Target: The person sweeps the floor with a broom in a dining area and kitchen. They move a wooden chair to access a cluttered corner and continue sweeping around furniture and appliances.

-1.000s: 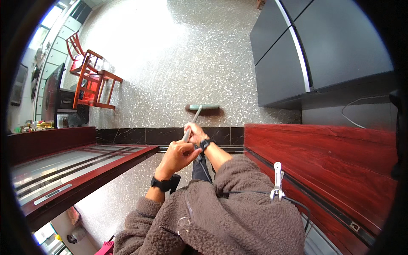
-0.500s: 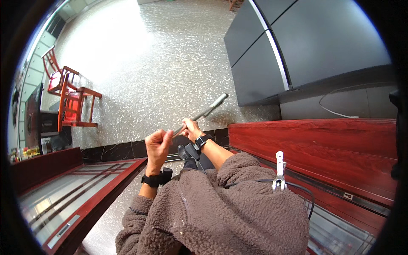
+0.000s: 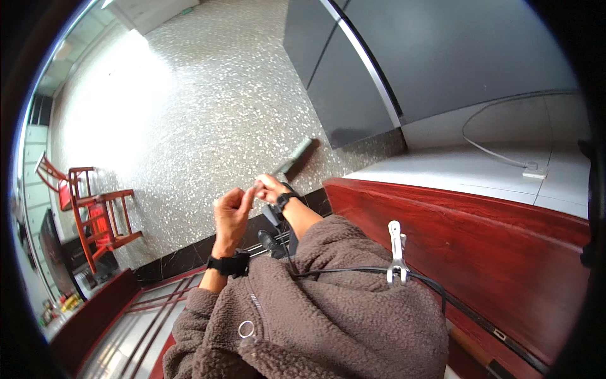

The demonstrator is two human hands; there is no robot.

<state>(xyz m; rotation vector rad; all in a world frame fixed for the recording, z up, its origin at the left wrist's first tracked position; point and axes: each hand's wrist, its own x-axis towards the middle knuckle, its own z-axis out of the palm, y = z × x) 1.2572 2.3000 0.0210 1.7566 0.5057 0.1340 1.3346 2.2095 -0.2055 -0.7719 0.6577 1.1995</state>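
Both my hands are closed on the handle of what looks like a mop, with a long, narrow, pale grey-green head [image 3: 295, 155] slanting away on the speckled floor. My left hand [image 3: 232, 211] is wrapped round the upper end, thumb on top. A little farther forward, my right hand [image 3: 271, 188] grips the shaft close beside it. The fingers hide most of the handle. A brownish strip, perhaps shadow, lies along the right of the head. Each wrist wears a black strapped device.
A dark grey cabinet [image 3: 353, 82] stands ahead to the right. Nearer on the right is a red wooden panel [image 3: 442, 234], with a white cable [image 3: 492, 150] behind it. Red wooden chairs [image 3: 95, 215] stand at the left. A black threshold strip [image 3: 183, 256] crosses the floor near my foot.
My view has turned and moved, so the cabinet and chairs sit farther left. The mop's head is now nearer the cabinet's lower corner. Both hands keep their hold.
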